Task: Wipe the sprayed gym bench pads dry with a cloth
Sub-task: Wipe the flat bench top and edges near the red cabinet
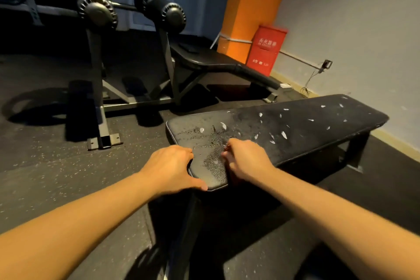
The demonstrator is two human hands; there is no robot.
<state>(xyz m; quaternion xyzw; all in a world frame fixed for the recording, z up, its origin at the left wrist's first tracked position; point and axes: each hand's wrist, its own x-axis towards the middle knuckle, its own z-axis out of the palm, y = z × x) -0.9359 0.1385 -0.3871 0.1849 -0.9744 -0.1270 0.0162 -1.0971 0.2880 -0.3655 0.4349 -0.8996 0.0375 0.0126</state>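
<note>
Here, one wet bench pad (295, 125), two grips: left grip (170, 166) around its edge, right grip (246, 159) unclear.

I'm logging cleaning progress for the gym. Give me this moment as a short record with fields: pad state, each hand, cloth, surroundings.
pad: flat black vinyl bench pad, spray droplets beaded at its near end, white nicks further along
left: left hand holds the pad's near left corner, thumb along the end
right: right hand, fingers curled at the pad's right edge; grip unclear
cloth: none in view
behind: black incline bench, red metal box beside orange pillar
progress: pad wet, not yet wiped
</note>
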